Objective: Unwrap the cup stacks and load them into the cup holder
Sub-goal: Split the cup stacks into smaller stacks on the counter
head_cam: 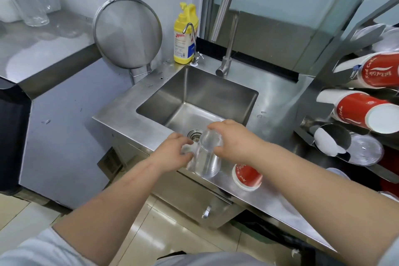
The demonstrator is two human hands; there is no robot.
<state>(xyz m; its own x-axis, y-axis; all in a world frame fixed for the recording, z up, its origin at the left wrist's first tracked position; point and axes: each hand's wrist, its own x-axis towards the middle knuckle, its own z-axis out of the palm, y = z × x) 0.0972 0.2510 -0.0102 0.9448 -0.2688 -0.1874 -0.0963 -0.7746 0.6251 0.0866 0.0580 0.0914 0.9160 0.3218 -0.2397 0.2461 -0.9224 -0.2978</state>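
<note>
Clear plastic: the cup stack (208,155) I am working on is see-through, short, and sits upside down over the front rim of the sink (251,101), closed end up.
Right hand: my right hand (234,138) is closed around the stack, fingers draped over the top and thumb pressed to its near side.
Left hand: my left hand (176,151) is pinched shut on a crumple of transparent wrap (187,149) just beside the stack, on its left.
Step, as I judge it: peeling the film off while the stack is steadied; loading has not begun for this one.
Doing it well: I would hold the cups firmly but without squeezing, since thin walls like these should buckle easily, and draw the wrap sideways and away rather than upward, so the nested cups do not slide apart.
Watch for: the open basin lies directly behind; a loose cup could drop in.
Holder: the cup holder (323,131) stands at the right edge of the counter, well apart from my hands, with red paper cups (358,112) already lying in its upper tubes.
Nearby: one red cup (246,176) lies on the steel just right of the stack, clear of it.
Film edges: too transparent for me to trace.
</note>
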